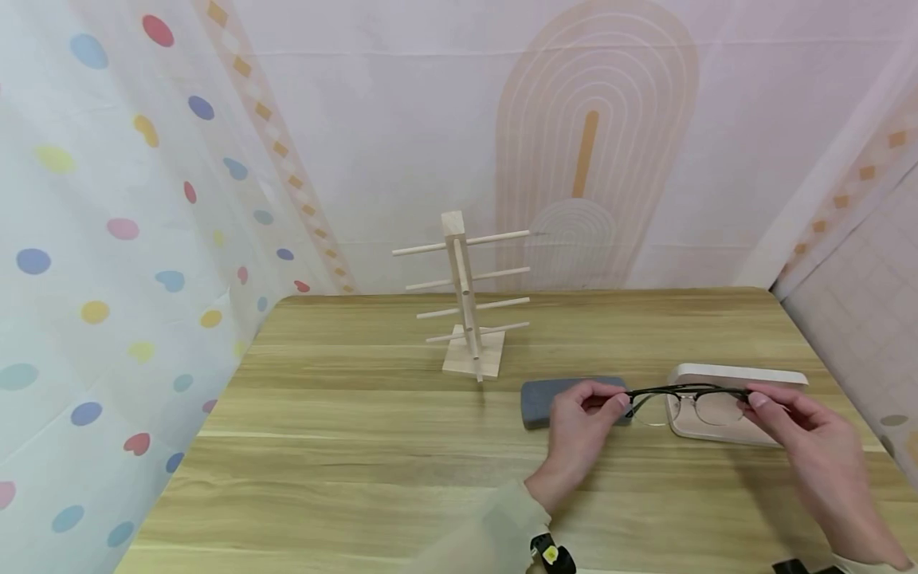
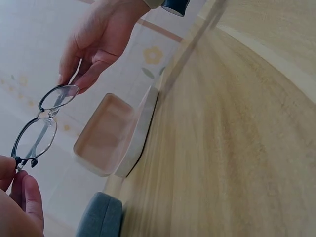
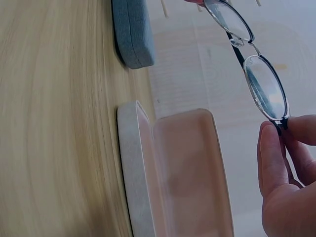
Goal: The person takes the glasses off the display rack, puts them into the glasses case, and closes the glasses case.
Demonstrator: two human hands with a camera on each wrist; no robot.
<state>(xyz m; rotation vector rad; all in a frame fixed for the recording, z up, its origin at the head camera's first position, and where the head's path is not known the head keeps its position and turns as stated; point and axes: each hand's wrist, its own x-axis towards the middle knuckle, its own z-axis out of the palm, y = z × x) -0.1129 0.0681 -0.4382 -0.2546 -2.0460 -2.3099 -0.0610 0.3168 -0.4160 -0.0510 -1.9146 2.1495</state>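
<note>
A pair of eyeglasses (image 1: 687,392) with a dark upper frame and clear lenses is held up between both hands, above the table. My left hand (image 1: 582,426) pinches one outer corner of the frame; my right hand (image 1: 817,438) pinches the other. In both wrist views the glasses hang clear of the table, their temples folded behind the lenses. Below and behind them, a white glasses case (image 1: 739,430) lies open, its pinkish lining (image 3: 190,168) bare. Beside it rests a closed grey-blue glasses case (image 1: 541,402), partly covered by my left hand in the head view.
A wooden display stand (image 1: 466,295) with several thin pegs on a square base stands behind, left of the cases. The wooden table (image 1: 344,462) ends at a patterned curtain (image 1: 402,119) at the back. A dotted curtain (image 1: 129,295) hangs on the left.
</note>
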